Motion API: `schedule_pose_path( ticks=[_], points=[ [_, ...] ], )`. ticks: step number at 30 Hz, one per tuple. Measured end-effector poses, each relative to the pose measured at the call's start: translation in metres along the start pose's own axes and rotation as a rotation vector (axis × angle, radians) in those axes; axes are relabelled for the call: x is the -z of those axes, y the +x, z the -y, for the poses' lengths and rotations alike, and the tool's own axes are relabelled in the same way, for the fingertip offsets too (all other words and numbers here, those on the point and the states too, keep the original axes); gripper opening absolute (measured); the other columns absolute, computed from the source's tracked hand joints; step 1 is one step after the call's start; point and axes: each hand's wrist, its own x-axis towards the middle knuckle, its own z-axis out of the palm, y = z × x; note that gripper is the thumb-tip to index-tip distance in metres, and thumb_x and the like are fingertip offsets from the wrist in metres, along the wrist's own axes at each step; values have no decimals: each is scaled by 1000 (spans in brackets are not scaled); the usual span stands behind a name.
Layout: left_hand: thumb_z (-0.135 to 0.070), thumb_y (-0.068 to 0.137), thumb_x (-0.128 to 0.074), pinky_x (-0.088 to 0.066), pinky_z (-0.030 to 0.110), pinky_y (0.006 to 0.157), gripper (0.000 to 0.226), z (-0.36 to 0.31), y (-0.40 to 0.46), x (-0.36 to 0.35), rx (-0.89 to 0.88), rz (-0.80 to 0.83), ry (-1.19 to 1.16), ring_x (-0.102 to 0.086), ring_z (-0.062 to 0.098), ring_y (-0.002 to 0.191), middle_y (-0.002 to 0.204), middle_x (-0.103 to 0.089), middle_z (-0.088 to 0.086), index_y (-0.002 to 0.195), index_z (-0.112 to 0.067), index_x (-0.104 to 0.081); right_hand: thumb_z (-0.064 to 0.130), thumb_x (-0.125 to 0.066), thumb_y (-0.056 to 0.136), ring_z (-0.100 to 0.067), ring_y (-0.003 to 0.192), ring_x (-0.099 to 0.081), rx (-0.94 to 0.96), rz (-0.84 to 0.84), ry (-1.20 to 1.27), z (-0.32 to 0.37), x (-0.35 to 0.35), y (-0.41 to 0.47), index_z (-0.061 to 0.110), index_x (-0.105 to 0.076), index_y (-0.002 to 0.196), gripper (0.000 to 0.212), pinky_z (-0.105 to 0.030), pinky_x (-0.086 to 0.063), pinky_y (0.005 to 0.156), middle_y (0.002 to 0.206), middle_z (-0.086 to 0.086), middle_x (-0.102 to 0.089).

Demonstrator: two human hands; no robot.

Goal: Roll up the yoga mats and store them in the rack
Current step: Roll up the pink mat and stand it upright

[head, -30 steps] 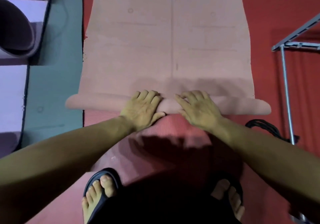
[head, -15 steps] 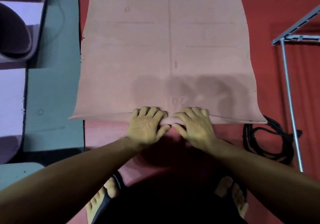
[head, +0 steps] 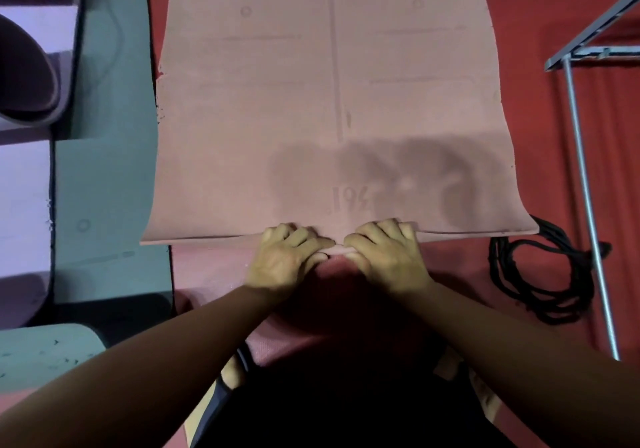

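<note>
Hands: left hand (head: 289,260) and right hand (head: 388,257) are pinching the near edge of the pink mat (head: 329,101), which is lying flat on the floor. Both are gripping mid-width, so the outer corners are risking lagging and the roll going crooked.

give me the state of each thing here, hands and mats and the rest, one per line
pink mat: flat, unrolled, near edge lifted
left hand: grips the mat's near edge
right hand: grips the mat's near edge
teal mat: lying flat
purple mat: rolled up
black cord: coiled on floor
metal rack: standing
</note>
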Motion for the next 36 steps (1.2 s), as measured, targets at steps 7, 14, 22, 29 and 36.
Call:
schedule_pose_path(
  ticks=[7, 14, 22, 29, 36],
  points=[
    [-44, 95, -55, -34, 43, 91, 30, 2, 20, 3, -99, -197, 305, -45, 26, 103, 124, -49, -6, 119, -34, -70, 47, -53, 92, -21, 82, -58, -158, 67, 96, -8, 2, 13, 31, -76, 96, 28, -37, -36, 76, 86, 10, -67],
    [-30, 98, -54, -40, 41, 71, 26, 17, 51, 17, -257, -70, 265, -51, 29, 82, 108, -65, 5, 118, -16, -65, 40, -65, 87, -28, 79, -60, 50, -66, 8, -26, 11, 47, 21, -74, 109, 31, -39, -49, 69, 95, 1, -67],
    [-39, 103, -35, -46, 43, 77, 42, 20, 50, 13, -197, 133, 143, -55, 32, 85, 106, -63, 11, 114, -11, -63, 49, -52, 90, -25, 94, -59, 120, 253, 133, -41, 10, 55, 26, -71, 113, 38, -39, -47, 81, 104, 2, -66],
    [-38, 95, -41, -35, 40, 75, 39, 0, 21, -2, -221, 92, 103, -55, 30, 85, 104, -65, 7, 113, -13, -64, 57, -47, 87, -16, 92, -55, 22, 312, 158, -14, 10, 20, 34, -64, 104, 33, -35, -38, 82, 98, 13, -62],
    [-41, 99, -40, -37, 40, 74, 37, 6, 23, -2, -148, 102, 39, -53, 28, 84, 97, -66, 1, 102, -17, -68, 50, -46, 97, -17, 83, -57, 62, 213, 73, -11, 8, 20, 32, -69, 99, 30, -36, -37, 77, 92, 11, -66]
  ],
)
